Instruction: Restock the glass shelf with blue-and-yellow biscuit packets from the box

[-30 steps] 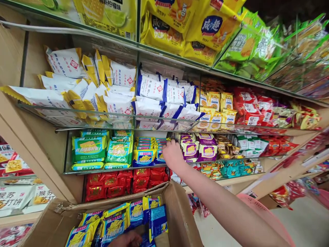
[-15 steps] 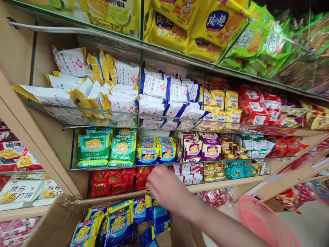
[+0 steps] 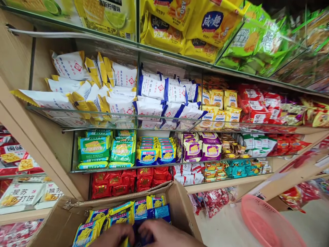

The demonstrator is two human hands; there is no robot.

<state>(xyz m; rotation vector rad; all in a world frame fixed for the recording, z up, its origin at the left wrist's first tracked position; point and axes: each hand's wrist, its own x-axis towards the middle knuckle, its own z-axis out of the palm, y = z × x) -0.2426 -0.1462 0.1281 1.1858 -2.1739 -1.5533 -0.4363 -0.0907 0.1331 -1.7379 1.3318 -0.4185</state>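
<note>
Left hand: fingers curled down among biscuit packs; whether grasping, cannot tell
Right hand: just beside the left, fingers bent; grasp hidden too
Blue-yellow biscuit packs: beneath and beyond both hands
Cardboard box: around both hands

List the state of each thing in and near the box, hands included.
Left hand: inside the box, fingers curled
Right hand: inside the box, fingertips hidden
Cardboard box: open at the top
Packets in the box: loosely arranged, partly covered by the hands
Blue-and-yellow shelf packets: stacked in two columns
Pink basket: open-topped
</note>
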